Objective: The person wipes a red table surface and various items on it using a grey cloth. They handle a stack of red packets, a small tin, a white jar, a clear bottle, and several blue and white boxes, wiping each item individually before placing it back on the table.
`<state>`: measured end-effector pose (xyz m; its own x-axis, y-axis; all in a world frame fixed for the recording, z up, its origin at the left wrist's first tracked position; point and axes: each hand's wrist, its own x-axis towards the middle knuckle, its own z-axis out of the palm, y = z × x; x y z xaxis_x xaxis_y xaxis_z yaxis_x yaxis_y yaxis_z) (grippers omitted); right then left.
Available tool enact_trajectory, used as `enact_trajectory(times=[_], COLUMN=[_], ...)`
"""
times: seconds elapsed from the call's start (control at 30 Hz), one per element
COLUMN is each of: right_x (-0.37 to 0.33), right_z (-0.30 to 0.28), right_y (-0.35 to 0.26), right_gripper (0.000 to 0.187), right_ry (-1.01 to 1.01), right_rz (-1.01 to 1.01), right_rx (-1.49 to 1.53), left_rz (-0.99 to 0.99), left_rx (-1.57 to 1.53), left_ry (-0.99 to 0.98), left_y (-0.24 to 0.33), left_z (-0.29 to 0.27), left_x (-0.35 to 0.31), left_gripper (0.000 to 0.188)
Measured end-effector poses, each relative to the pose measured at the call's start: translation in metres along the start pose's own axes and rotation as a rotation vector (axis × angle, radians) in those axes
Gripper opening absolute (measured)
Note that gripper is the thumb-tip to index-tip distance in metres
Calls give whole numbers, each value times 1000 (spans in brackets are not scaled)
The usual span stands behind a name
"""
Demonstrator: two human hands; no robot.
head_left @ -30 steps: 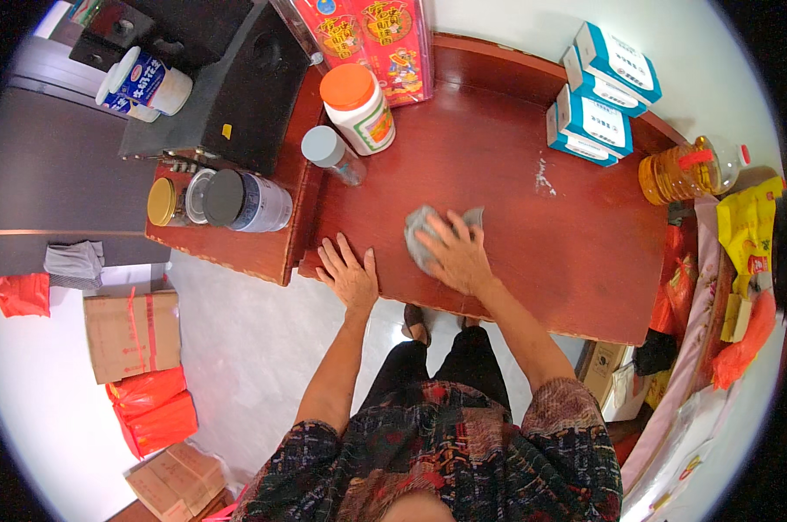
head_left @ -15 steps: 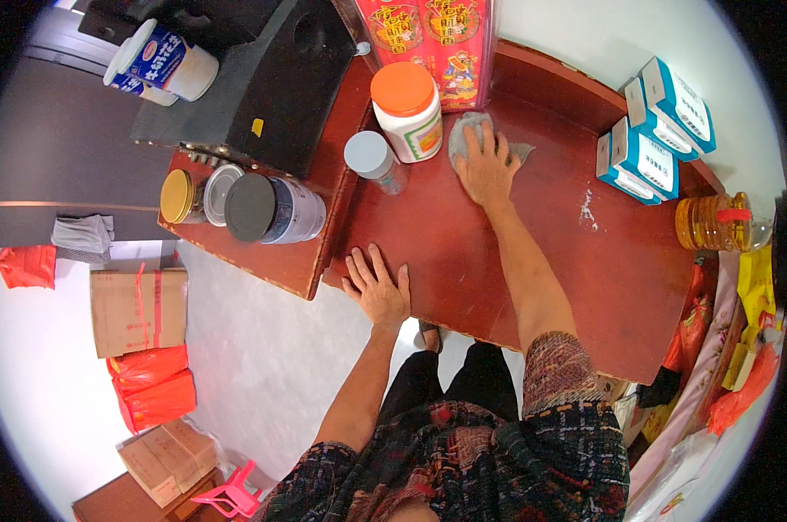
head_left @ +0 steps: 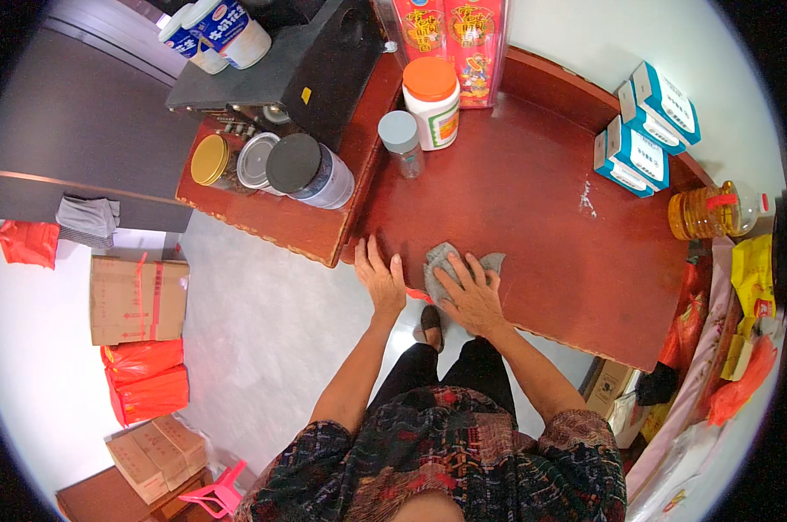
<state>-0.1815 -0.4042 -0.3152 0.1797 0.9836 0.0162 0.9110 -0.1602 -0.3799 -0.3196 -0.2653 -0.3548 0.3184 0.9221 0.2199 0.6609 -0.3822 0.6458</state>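
Note:
My right hand (head_left: 474,301) holds a crumpled grey cloth (head_left: 436,261) under its fingers, pressed flat against the reddish-brown tabletop (head_left: 576,278) near its front edge. Part of the cloth is hidden beneath the palm. My left hand (head_left: 383,284) rests on the same front edge, fingers stretched out and holding nothing, a little left of the cloth. Beyond the hands stand a clear jar with a grey lid (head_left: 401,143) and a white jar with an orange lid (head_left: 432,103). White scuff marks (head_left: 587,200) show on the tabletop to the right.
On the left section sit a black-lidded canister (head_left: 311,170), a gold-lidded jar (head_left: 215,160) and a black speaker-like box (head_left: 306,78). Teal-and-white boxes (head_left: 641,155) and an oil bottle (head_left: 705,213) line the right side. Red packages (head_left: 472,52) stand at the back.
My right hand has drawn the cloth from the back of the tabletop to its front edge. The left hand stays at the edge. The whole view has shifted slightly.

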Motion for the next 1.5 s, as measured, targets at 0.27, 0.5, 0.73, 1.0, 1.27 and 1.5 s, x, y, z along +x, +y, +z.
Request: enact_trajectory(times=[0.27, 0.5, 0.73, 1.0, 1.27, 1.5], right_x=[94, 147, 72, -15, -148, -91], right_z=[21, 53, 44, -15, -52, -50], right_y=[-16, -88, -50, 88, 216, 252], right_gripper=[61, 62, 53, 64, 66, 66], right_ry=[190, 119, 140, 272, 329, 415], right_rz=[191, 164, -97, 460, 1140, 1193], right_rx=[4, 34, 97, -110, -327, -503], left_rz=[-26, -246, -53, 213, 232, 241], left_rx=[-174, -540, -144, 95, 457, 553], left_ry=[-69, -77, -17, -165, -319, -313], left_y=[-21, -34, -16, 55, 90, 100], left_z=[-32, -46, -40, 27, 68, 69], left_x=[-6, 2, 2, 2, -8, -10], left_gripper=[63, 57, 57, 65, 67, 68])
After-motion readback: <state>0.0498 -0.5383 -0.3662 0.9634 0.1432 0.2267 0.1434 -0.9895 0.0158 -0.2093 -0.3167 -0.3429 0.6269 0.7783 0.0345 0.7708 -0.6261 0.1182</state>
